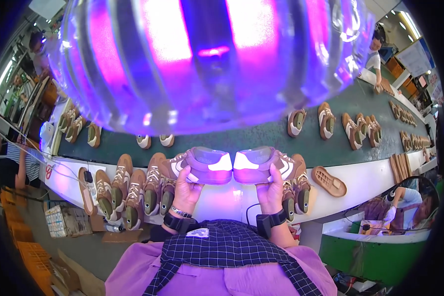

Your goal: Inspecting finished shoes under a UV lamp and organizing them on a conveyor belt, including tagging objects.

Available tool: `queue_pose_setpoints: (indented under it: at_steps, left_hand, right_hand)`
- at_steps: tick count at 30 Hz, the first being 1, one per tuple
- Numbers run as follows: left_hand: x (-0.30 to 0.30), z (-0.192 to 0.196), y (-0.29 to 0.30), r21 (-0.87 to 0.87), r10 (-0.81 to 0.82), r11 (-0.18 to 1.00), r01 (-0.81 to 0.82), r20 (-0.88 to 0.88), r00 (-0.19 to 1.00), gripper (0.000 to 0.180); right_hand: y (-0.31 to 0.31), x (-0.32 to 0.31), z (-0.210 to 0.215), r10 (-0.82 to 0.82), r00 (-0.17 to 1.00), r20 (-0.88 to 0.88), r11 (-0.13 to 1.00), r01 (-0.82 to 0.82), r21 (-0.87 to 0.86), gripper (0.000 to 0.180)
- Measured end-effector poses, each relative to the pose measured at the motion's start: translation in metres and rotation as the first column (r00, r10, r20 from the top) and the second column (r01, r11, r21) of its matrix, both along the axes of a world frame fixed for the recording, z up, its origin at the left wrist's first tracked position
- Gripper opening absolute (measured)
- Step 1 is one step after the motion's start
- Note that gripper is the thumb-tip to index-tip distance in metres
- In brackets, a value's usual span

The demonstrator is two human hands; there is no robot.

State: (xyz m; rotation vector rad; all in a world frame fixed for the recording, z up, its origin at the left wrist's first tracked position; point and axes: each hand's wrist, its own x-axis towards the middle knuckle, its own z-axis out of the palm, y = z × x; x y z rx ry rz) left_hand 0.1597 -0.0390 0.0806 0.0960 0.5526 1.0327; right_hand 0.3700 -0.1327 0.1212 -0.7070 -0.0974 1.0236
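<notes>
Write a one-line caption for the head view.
Left hand and right hand each hold a shoe heel to heel under a violet lamp, beside a green conveyor.

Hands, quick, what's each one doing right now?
Left hand: closed around the left brown shoe, held up.
Right hand: closed around the right brown shoe, held up.

two held shoes (232, 165) over white bench (370, 177) | shoe rows (128, 190) left | conveyor belt (261, 140) behind
</notes>
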Motion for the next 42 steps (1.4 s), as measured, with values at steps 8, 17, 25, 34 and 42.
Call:
queue_pose_setpoints:
  at_steps: [8, 17, 25, 34, 42]
  left_hand:
    - [0.000, -0.001, 0.002, -0.013, -0.009, 1.000, 0.009, -0.006, 1.000, 0.043]
    - [0.000, -0.001, 0.003, -0.018, -0.028, 0.999, 0.028, -0.009, 1.000, 0.040]
    - [-0.001, -0.011, 0.004, -0.037, -0.025, 0.999, 0.025, -0.022, 0.999, 0.036]
    - [-0.006, -0.023, 0.007, 0.093, 0.010, 0.996, -0.007, -0.025, 1.000, 0.034]
    - [-0.013, -0.016, 0.010, 0.059, 0.006, 0.998, 0.003, -0.152, 0.988, 0.032]
  right_hand:
    - [-0.001, -0.002, -0.001, -0.026, 1.000, -0.012, 0.999, 0.026, -0.029, 0.044]
    - [-0.001, -0.007, 0.002, -0.043, 0.999, -0.012, 0.997, 0.042, -0.064, 0.044]
    - [-0.001, -0.009, -0.002, -0.060, 0.998, 0.005, 0.994, 0.060, -0.088, 0.047]
    - [-0.006, -0.004, -0.011, -0.051, 0.997, 0.058, 0.995, 0.055, -0.077, 0.020]
    - [-0.007, 0.004, -0.024, -0.055, 0.985, 0.162, 0.994, 0.069, -0.082, 0.032]
